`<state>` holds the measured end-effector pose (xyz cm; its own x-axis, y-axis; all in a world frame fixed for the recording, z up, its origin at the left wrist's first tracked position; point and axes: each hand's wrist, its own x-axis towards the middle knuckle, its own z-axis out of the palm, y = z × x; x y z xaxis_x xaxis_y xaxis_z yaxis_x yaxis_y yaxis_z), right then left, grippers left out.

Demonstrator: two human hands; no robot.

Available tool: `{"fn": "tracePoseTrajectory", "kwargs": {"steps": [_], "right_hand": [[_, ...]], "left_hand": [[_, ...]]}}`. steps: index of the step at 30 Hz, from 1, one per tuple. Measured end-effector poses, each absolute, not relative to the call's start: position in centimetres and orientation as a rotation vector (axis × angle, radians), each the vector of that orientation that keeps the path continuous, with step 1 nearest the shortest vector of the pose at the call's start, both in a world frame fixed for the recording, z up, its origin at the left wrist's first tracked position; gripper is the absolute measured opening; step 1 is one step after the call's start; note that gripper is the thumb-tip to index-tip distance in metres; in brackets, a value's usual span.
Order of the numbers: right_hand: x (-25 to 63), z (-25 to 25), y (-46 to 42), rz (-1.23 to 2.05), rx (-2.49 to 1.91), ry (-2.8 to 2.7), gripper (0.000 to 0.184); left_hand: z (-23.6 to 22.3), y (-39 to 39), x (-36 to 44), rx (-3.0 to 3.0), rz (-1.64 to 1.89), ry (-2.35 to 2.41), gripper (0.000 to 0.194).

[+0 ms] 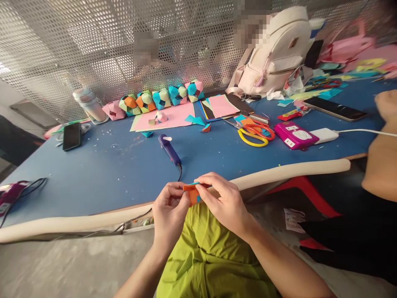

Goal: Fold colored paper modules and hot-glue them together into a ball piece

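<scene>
Blue worktable [124,165], perforated metal screen [108,62] behind it, paper crumbs scattered over the top. Folded orange-and-blue paper piece [192,196] was up in the air just off the near table edge, above the lap, between both hands.

Left hand [170,207]: thumb and fingers pinched together on the left end. Right hand [225,200]: thumb pressed on the orange face near the top, forefinger along the upper edge, so clamped on the paper too. The far-side fingertips were hidden, so their exact contact couldn't be told.

Step looked like setting a fold or joint by pinch. To do it well, my read: left grip as the fixed clamp, right thumb does the pressing; line up edges first, then run the crease from one end. Light squeeze, since small paper would buckle. If the crease came out soft, the tabletop would make a better backing than air.

Just past the hands: padded edge strip [279,173], then purple glue gun [169,150], its cord running toward the hands; worth keeping knuckles off the cord. Farther back, yellow-handled scissors [256,144] to the right, pink sheet [176,115] and a row of paper balls [160,99] near the screen.
</scene>
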<state>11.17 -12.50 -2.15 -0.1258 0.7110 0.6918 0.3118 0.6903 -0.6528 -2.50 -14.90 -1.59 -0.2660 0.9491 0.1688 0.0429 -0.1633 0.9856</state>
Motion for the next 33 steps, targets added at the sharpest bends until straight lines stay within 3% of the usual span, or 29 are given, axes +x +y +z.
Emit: {"fn": "tracePoseTrajectory", "kwargs": {"steps": [9,21,28,33], "right_hand": [[11.4,-2.2,-11.9,0.358,-0.765,-1.8,0.014],[11.3,-0.9,-9.7,0.747,-0.82,-1.8,0.008],[6.9,0.6,-1.9,0.766,-1.247,-2.049,0.036],[4.6,1.1,0.3,0.813,-1.316,-2.112,0.04]], "left_hand": [[-1.7,-14.3,-3.0,1.296,1.332,1.319,0.015],[-2.7,-14.8,-4.9,1.354,1.472,1.45,0.01],[-2.7,-16.1,-7.5,1.282,1.471,1.52,0.018],[-3.7,-17.3,-9.0,1.298,1.367,1.595,0.018]]}}
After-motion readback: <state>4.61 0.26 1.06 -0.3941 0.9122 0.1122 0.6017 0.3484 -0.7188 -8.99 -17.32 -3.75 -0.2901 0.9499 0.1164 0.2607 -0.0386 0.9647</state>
